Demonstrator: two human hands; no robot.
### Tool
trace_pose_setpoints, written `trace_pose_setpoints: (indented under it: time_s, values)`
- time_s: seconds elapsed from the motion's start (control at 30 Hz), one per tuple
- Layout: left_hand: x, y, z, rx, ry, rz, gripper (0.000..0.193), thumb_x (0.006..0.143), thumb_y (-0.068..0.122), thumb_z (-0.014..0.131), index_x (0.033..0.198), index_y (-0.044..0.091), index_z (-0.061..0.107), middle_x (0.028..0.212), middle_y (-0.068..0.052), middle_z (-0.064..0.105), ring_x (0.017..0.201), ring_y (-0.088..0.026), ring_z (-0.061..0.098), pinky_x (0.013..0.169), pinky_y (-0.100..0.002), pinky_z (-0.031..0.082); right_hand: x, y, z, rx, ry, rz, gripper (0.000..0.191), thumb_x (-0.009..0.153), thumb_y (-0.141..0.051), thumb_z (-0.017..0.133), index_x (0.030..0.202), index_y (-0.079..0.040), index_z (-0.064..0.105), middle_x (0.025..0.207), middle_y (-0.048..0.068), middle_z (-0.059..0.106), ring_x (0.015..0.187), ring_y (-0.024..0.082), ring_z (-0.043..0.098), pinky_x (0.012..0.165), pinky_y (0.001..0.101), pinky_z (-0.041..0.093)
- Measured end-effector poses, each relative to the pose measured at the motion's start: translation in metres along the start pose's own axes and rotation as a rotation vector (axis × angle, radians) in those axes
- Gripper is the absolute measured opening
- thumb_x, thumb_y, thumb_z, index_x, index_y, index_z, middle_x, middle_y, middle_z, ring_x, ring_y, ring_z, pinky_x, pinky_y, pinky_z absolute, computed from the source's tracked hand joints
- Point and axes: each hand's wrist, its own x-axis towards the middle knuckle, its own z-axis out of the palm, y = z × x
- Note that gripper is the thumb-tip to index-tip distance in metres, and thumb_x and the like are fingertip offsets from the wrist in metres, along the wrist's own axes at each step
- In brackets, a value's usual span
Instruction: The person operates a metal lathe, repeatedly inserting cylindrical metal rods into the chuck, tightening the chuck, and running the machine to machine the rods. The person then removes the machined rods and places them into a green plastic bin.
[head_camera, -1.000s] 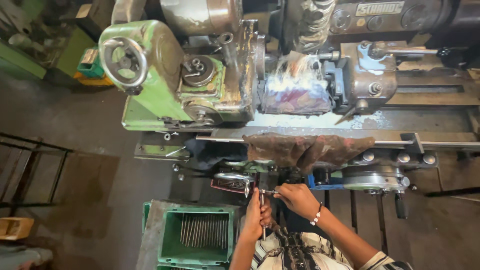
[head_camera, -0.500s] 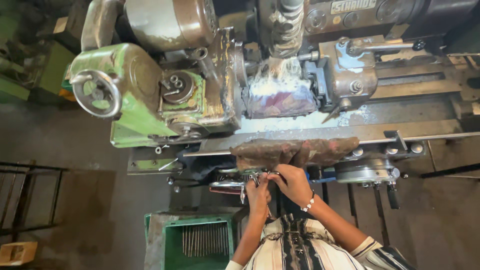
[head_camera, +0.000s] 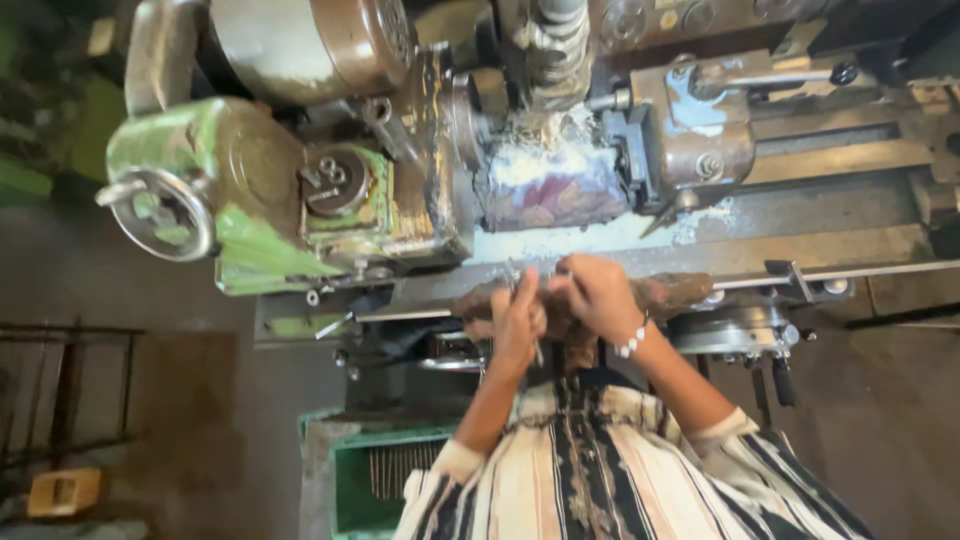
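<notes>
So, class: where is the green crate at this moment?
In the head view, the green crate sits low and left of centre on the floor, below the lathe and beside the person's left sleeve.

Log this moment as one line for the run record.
left hand: holds small metal piece | right hand: touching it | over brown rag | green crate below

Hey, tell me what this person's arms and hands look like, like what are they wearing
Both forearms are bare. The sleeves are short and loose, of a cream shirt with black and tan stripes. The right hand has a bracelet of white beads at the wrist. The left hand shows no glove, ring or band.
</notes>
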Motion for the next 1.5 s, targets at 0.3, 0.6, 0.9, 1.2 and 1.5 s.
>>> trace_pose_setpoints:
  time_s: [0.3,0.6,0.9,1.2,1.5]
  values:
    - [0.064,0.0,0.065,-0.028,-0.06,0.199,0.041,0.101,0.033,0.065,0.069,0.017,0.046,0.056,0.01,0.037,0.042,-0.001,0.029,0.037,-0.023,0.016,0.049,0.034,-0.03,-0.063,0.279,-0.053,0.045,0.092,-0.021,0.078,0.071,-0.002,0.043,0.065,0.015,0.043,0.061,0.036,0.047,0.058,0.0444,0.034]
    - [0.143,0.006,0.122,0.179,-0.133,0.195,0.038,0.1,0.034,0.066,0.07,0.016,0.052,0.058,0.009,0.041,0.045,-0.002,0.033,0.041,-0.024,0.022,0.066,0.13,-0.027,-0.058,0.397,0.241,0.04,0.101,-0.016,0.071,0.074,0.0,0.047,0.063,0.014,0.044,0.055,0.031,0.045,0.055,0.0414,0.034]
    - [0.359,0.011,0.111,-0.171,-0.134,-0.257,0.02,0.082,0.019,0.076,0.097,0.01,0.066,0.084,-0.004,0.064,0.078,-0.019,0.063,0.07,-0.034,0.052,0.138,0.29,-0.142,-0.289,0.021,0.03,0.015,0.106,0.003,0.057,0.092,0.002,0.064,0.093,0.019,0.065,0.088,0.035,0.064,0.08,0.0416,0.05]
    - [0.491,0.026,0.169,-0.551,0.207,-0.01,0.028,0.081,0.011,0.072,0.108,0.01,0.067,0.11,-0.003,0.065,0.109,-0.02,0.057,0.099,-0.041,0.043,0.253,0.455,-0.244,-1.393,-0.469,0.268,0.052,0.09,-0.059,0.074,0.091,-0.007,0.078,0.089,0.016,0.075,0.089,0.033,0.072,0.079,0.0418,0.056]
    - [0.524,0.043,0.177,-0.753,0.259,-0.015,0.013,0.084,0.007,0.066,0.097,0.003,0.065,0.092,-0.008,0.066,0.082,-0.022,0.065,0.073,-0.035,0.055,0.237,0.469,-0.224,-1.405,-0.555,0.582,0.038,0.078,-0.046,0.079,0.093,-0.011,0.084,0.092,0.016,0.08,0.086,0.034,0.077,0.07,0.0417,0.058]
